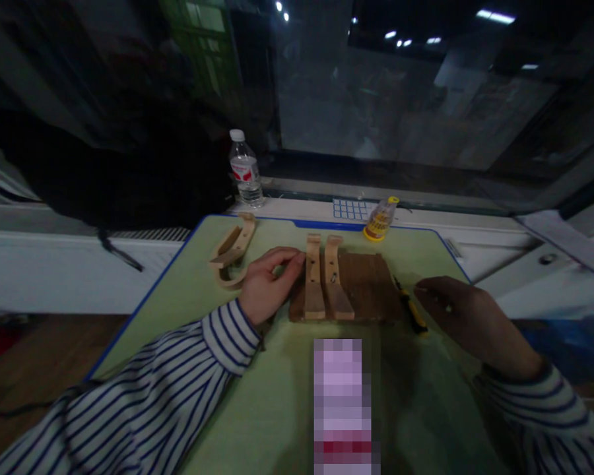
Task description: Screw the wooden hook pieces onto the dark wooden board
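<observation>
On a brown wooden board (369, 284) lie two pale, curved wooden pieces side by side, the left one (314, 280) and the right one (334, 270). Small holes show in both, and a metal screw (333, 278) sits in the right one. My left hand (272, 280) pinches at the left piece's upper left edge; its fingertips are partly hidden. To the right of the board lies a black-and-yellow screwdriver (412, 309). Just beyond it my right hand (468, 323) hovers with thumb and fingers together; whatever they hold, if anything, is too small to make out.
More curved wooden parts (232, 251) lie at the table's far left. A yellow-capped bottle (381, 219) stands at the back right of the green table (277, 396). Behind it are a windowsill with a water bottle (246, 171) and a dark bag (129, 178). A pixelated patch covers the front middle.
</observation>
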